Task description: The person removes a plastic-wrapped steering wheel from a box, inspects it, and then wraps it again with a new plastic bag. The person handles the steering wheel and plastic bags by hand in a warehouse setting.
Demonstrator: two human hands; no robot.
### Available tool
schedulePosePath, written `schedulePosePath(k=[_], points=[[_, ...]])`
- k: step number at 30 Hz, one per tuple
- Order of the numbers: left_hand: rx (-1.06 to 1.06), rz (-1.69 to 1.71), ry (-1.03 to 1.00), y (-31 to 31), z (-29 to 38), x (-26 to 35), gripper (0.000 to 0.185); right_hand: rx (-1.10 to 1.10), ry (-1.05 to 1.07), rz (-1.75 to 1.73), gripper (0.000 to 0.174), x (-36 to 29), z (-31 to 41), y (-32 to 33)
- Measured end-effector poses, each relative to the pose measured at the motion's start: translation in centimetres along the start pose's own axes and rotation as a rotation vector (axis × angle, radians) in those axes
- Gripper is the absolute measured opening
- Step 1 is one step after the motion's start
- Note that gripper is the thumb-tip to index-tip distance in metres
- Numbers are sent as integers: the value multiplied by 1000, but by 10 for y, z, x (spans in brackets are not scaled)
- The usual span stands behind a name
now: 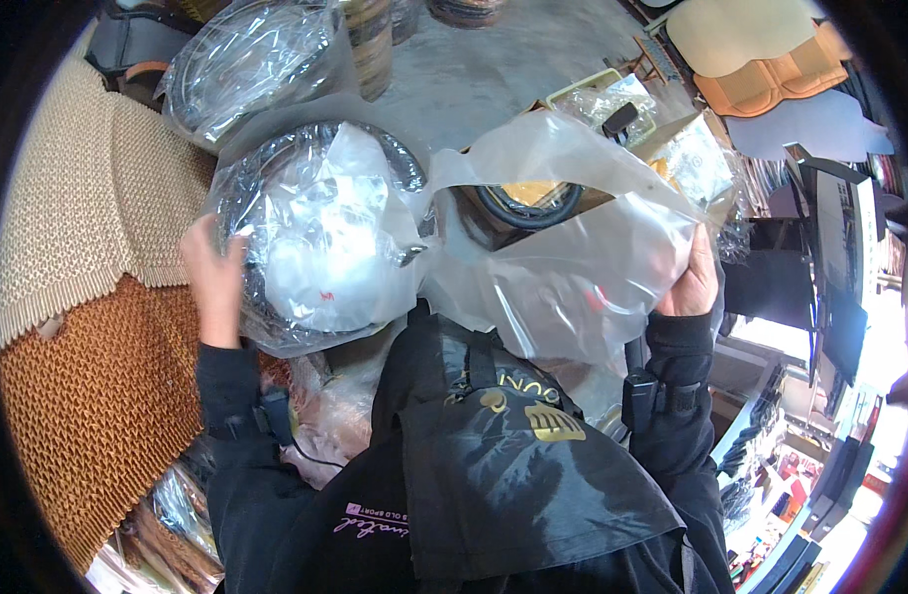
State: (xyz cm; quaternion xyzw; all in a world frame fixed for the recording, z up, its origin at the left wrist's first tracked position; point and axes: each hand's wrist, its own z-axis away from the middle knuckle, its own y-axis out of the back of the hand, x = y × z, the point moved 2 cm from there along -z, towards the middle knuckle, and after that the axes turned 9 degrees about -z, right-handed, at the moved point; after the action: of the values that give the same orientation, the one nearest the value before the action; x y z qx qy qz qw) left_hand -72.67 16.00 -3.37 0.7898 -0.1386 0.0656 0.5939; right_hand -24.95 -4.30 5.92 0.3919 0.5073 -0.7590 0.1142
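My left hand (215, 275) grips the left side of a clear plastic-wrapped bundle (324, 237), its thumb over the edge. A black ring, apparently a steering wheel cover, shows through the shiny wrapping. My right hand (690, 278) holds the right edge of a translucent plastic bag (558, 275), pinching it with the fingers partly hidden behind the film. The bag is spread wide, and its left side touches the bundle. Through its gaping mouth a dark ring (532, 215) with a yellow centre shows; whether it lies inside or behind the bag I cannot tell.
Another wrapped ring bundle (257, 67) stands beyond on the left. Beige (90, 171) and brown (97, 393) woven covers hang at the left. An open carton (692, 160) and a light green basket (591, 93) are at the far right. A monitor (840, 245) stands right.
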Motion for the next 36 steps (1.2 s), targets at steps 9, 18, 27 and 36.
schedulePosePath(k=[9,18,27,36], points=[[-703,185,-540,-75,66,147,72,174,237,79,33,-60,23,-18],[-376,1,-480,-73,24,101,6,172,300,91,34,-140,79,52],[-355,243,-427,-17,2,110,21,74,157,748,9,-29,95,24],[-177,2,76,-25,-48,-69,29,503,201,162,35,-162,109,165]])
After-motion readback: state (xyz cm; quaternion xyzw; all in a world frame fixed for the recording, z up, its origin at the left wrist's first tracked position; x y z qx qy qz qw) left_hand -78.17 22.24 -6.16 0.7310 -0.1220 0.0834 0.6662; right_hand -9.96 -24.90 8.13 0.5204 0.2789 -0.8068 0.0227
